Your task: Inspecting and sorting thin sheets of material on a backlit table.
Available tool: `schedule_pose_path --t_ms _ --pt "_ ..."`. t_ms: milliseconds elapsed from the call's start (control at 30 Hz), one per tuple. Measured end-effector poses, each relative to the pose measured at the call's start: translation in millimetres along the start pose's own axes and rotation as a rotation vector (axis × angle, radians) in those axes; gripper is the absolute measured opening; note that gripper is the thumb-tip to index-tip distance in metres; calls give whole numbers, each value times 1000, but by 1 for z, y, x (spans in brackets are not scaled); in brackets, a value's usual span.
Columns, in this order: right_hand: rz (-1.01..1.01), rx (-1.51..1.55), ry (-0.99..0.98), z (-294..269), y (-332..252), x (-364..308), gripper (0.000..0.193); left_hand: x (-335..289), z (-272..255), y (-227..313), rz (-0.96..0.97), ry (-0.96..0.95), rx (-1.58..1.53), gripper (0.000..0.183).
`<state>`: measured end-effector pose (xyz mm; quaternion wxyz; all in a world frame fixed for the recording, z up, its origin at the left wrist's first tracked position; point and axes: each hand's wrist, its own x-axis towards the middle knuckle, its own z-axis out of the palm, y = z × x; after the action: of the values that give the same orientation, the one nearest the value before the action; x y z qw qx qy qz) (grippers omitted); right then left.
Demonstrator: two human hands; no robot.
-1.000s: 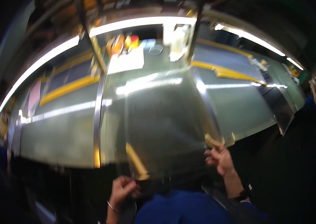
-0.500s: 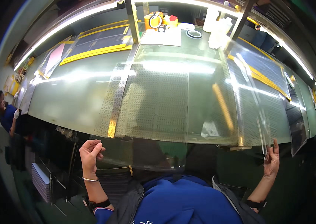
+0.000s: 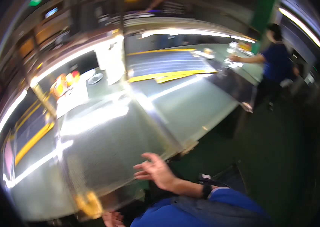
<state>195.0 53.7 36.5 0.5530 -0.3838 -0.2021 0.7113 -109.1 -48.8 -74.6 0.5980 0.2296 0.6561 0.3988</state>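
My right hand [image 3: 155,173] is over the near edge of the glass-like worktop, fingers spread and nothing visible in them. Below it is the dotted transparent sheet [image 3: 103,159], which lies on the worktop and is smeared by motion. At the bottom edge of the picture my left hand [image 3: 113,218] shows only in part. Its blurred fingers are close to a yellow patch [image 3: 90,205] at the worktop's near edge, and I cannot see whether they hold anything.
Dark panels with yellow borders [image 3: 171,64] lie on the right part of the worktop. A roll of tape [image 3: 95,78] and orange items [image 3: 59,86] stand at the back. Another person [image 3: 275,60] stands at the far right, one arm over the worktop. Bright lamp tubes hang above.
The view has swung to the right, bringing the person at the far right into sight. My right hand has moved away from the hanging clear strip to the dotted sheet. My left hand is lower in view.
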Motion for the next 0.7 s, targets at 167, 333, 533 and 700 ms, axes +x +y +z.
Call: schedule_pose_path --t_ms 167,333,533,700 --pt "31 100 -85 9 18 10 33 -42 123 60 27 -247 -328 39" --pt "-26 -342 -211 -10 19 0 22 -25 128 65 151 -259 -152 23" --pt "-403 -1007 -75 -32 26 -13 30 -39 121 70 41 -410 159 24" --pt "-7 -745 -138 -30 19 -27 43 -39 110 76 291 -435 188 22"
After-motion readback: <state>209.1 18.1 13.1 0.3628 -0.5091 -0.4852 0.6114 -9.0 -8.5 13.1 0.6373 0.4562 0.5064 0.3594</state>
